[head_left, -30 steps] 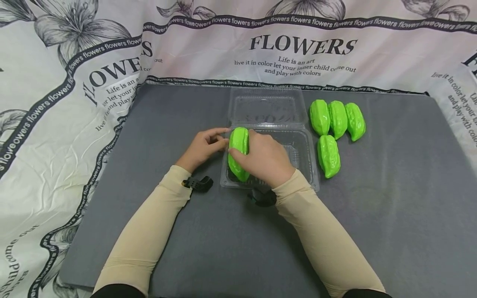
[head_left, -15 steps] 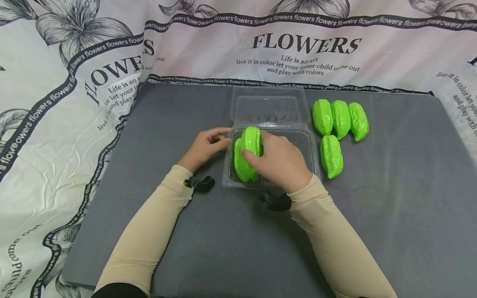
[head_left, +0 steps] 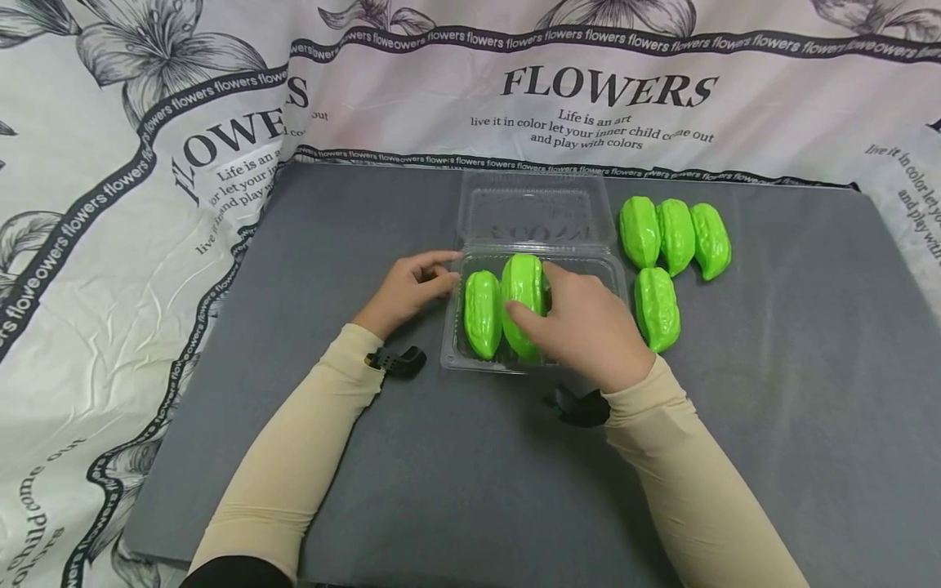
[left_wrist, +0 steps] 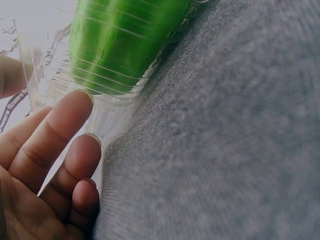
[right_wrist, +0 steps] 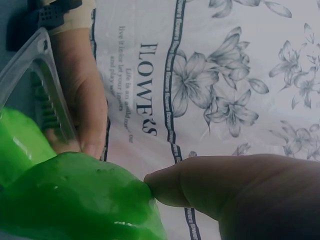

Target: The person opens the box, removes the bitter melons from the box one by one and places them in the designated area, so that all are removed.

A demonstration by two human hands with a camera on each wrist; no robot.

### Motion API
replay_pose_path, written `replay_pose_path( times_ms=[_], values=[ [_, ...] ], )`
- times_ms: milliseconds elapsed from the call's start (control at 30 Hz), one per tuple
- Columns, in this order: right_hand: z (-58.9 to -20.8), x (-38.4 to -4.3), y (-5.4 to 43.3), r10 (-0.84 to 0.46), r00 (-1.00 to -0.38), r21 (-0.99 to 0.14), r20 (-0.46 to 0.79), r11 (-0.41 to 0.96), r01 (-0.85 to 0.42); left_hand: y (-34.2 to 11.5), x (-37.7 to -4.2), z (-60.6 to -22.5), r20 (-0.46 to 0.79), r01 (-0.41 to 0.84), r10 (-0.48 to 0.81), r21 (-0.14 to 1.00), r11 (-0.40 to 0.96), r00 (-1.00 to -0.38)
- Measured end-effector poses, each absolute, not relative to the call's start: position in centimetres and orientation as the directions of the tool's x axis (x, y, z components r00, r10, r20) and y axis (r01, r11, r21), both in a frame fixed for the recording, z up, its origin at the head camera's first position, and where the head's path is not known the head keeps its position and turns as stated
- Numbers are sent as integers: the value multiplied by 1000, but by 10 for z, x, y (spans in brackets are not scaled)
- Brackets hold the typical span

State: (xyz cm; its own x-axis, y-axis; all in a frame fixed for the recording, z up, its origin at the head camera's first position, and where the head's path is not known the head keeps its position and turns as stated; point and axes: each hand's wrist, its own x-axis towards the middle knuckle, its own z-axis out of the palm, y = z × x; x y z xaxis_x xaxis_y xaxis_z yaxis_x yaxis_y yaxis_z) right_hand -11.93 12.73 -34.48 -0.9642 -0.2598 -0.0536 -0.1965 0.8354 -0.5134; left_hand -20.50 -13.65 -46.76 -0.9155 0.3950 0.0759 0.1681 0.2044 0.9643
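My right hand (head_left: pixel 591 327) pinches a green star fruit (head_left: pixel 524 304), thumb on its near left side and fingers on the far right, inside the clear plastic container (head_left: pixel 457 359). Another star fruit (head_left: pixel 482 315) lies in the container's left part, seen through the wall in the left wrist view. My left hand (head_left: pixel 408 290) steadies the container's left edge. In the left wrist view, a fingertip (left_wrist: pixel 11 76) overlaps the rim while the other fingers (left_wrist: pixel 55 135) sit by the ribbed wall. The right wrist view shows my right thumb pressed to the gripped fruit (right_wrist: pixel 85 200).
The container's lid (head_left: pixel 537 208) lies folded back behind it. Several more star fruits rest to the right: three in a row, such as the middle one (head_left: pixel 676 237), with one (head_left: pixel 657 309) in front. A flower-printed cloth (head_left: pixel 412 98) borders the grey table (head_left: pixel 412 482).
My right hand has moved right with the star fruit, from over the one at the left to beside it, uncovering that one. My left hand stays at the container's edge.
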Motion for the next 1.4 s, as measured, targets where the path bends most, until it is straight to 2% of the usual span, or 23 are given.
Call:
replay_pose_path(
  times_ms=[633,833,1100,1400],
  values=[
    [-339,-102,165,-254,-966,-474,-57,858,-198,-136,-205,-466,80,175,407,964,201,-910],
    [-330,-101,177,-231,-969,-457,-85,874,-169,-135,-205,-467,69,163,403,965,204,-912],
    [-321,-103,203,-202,-975,-503,-91,854,-130,-136,-205,-467,64,166,410,962,217,-910],
    [-313,-108,224,-167,-975,-469,-146,880,-80,-136,-203,-466,78,173,405,964,203,-911]
  ],
)
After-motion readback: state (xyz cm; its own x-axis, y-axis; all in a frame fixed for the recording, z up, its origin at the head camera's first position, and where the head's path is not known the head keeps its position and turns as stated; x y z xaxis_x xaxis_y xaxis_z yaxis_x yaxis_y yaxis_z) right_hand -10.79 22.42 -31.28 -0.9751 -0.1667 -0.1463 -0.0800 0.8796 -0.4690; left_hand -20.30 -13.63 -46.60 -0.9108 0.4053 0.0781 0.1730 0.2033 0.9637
